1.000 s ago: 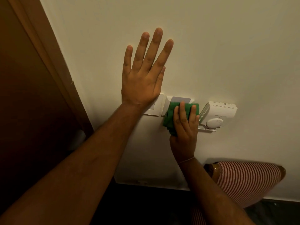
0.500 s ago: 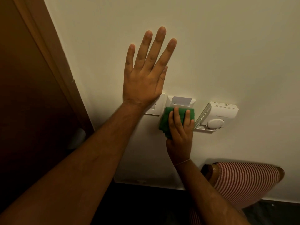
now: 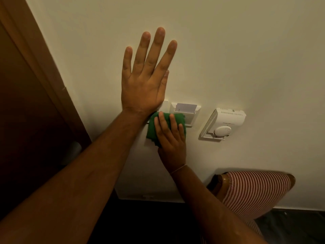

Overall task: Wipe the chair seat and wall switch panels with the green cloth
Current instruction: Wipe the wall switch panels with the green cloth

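My right hand (image 3: 171, 138) presses a folded green cloth (image 3: 152, 127) against the wall, over the lower edge of the white switch plates. The cloth covers most of the left switch panel (image 3: 165, 104) and the lower left part of the card-holder panel (image 3: 190, 118), which has a white card (image 3: 186, 107) in its slot. My left hand (image 3: 146, 80) lies flat on the wall above, fingers spread, its heel over the left switch panel. The chair with the red-and-white striped fabric (image 3: 253, 191) stands against the wall at lower right.
A white thermostat (image 3: 222, 124) with a round dial is mounted right of the panels. A brown wooden door and its frame (image 3: 40, 71) fill the left side. Dark floor (image 3: 290, 226) runs along the base of the cream wall (image 3: 228, 50).
My right hand has slid the green cloth leftward and slightly down, from the card-holder panel toward the left switch panel. My left hand stays flat on the wall.
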Demonstrator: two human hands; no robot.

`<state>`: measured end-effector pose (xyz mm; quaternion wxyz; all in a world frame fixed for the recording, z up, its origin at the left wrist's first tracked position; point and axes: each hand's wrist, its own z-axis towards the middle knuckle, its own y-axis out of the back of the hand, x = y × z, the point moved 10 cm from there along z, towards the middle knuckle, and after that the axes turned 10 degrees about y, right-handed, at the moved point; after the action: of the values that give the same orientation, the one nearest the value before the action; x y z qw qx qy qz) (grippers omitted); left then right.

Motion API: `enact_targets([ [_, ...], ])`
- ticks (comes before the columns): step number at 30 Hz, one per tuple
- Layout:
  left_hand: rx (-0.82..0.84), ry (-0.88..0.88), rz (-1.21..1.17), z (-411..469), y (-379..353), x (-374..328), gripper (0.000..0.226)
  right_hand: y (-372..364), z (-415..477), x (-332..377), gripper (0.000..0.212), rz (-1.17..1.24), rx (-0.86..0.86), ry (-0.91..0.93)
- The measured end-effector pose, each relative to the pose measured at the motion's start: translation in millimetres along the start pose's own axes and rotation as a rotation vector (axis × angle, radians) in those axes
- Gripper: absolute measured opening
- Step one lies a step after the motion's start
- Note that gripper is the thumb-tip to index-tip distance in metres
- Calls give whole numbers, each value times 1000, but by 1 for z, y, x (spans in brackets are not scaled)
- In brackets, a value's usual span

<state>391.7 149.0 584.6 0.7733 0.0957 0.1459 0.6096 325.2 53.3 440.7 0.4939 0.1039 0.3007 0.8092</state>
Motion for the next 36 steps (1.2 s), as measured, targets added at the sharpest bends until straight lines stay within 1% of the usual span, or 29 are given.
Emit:
enact_targets([
  [1,-1,-1,3,0,0,0,73,3,-4,-7,76,-5,-13,-31],
  [3,-6,-12,17,-1,0,-2,73,11,-15,-31,74,0,-57,-157],
  [5,-18,-25,18,-2,1,-4,72,17,-27,-52,71,46,-95,-300],
  [6,-27,-29,16,-2,2,-4,72,17,-30,-56,68,77,-108,-336],
  [8,-40,-32,11,-2,3,-5,71,15,-27,-49,66,123,-126,-318],
  [11,-54,-34,21,-3,3,-6,72,9,-15,-29,69,120,-141,-242],
  [17,-90,-17,-49,-3,8,-2,70,3,-3,-10,62,-55,-60,-62],
  [18,-96,-9,-58,-3,9,-2,70,5,-7,-15,58,-63,-63,-71],
  [20,-100,1,-46,-2,11,-1,65,11,-18,-31,46,-45,-97,-148],
  [21,-101,3,-32,-2,11,-1,62,15,-24,-41,47,-22,-121,-201],
  [24,-107,-6,7,-2,11,-4,57,24,-36,-60,64,60,-184,-320],
  [25,-112,-10,19,-2,11,-5,59,25,-36,-61,66,86,-202,-335],
  [28,-109,-21,20,-3,7,-4,69,19,-24,-44,62,159,-215,-309],
  [32,-79,8,-35,-2,2,2,73,3,-1,-6,59,47,-128,-166],
  [36,-81,-11,-78,-3,4,1,74,5,-2,-10,61,-5,-110,-143],
])
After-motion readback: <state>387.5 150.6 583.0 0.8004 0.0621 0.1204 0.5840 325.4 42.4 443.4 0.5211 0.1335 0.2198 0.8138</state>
